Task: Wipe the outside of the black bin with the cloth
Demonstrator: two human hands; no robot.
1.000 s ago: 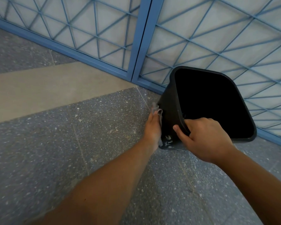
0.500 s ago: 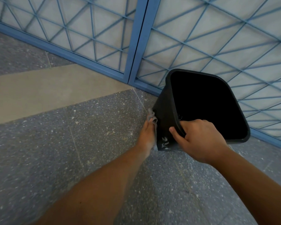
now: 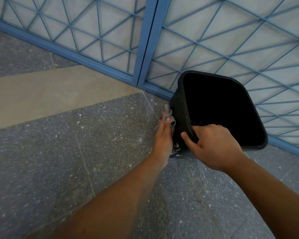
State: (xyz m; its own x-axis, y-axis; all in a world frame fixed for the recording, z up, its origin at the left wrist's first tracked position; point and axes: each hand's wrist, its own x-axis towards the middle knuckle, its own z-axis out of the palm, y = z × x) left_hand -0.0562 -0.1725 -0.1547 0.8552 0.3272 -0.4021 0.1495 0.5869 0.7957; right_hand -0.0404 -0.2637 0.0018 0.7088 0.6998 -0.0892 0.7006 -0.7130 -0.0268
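A black bin [image 3: 179, 109] with a square opening stands on the speckled floor against a blue lattice partition. My right hand [image 3: 214, 145] grips its near rim, thumb on the outer wall and fingers curled inside. My left hand [image 3: 163, 137] presses a grey cloth [image 3: 169, 116] flat against the bin's left outer wall, fingers straight and pointing away from me. Most of the cloth is hidden between palm and bin; a crumpled end sticks out past the fingertips. The bin's lower walls are out of sight.
The blue metal lattice partition [image 3: 145, 49] runs diagonally behind the bin, with a vertical post near the middle. A beige floor strip [image 3: 50, 94] crosses the grey speckled floor [image 3: 76, 161] on the left.
My left hand with the cloth has slid a little along the bin's left wall. The right hand keeps its grip on the rim. The view has shifted slightly.
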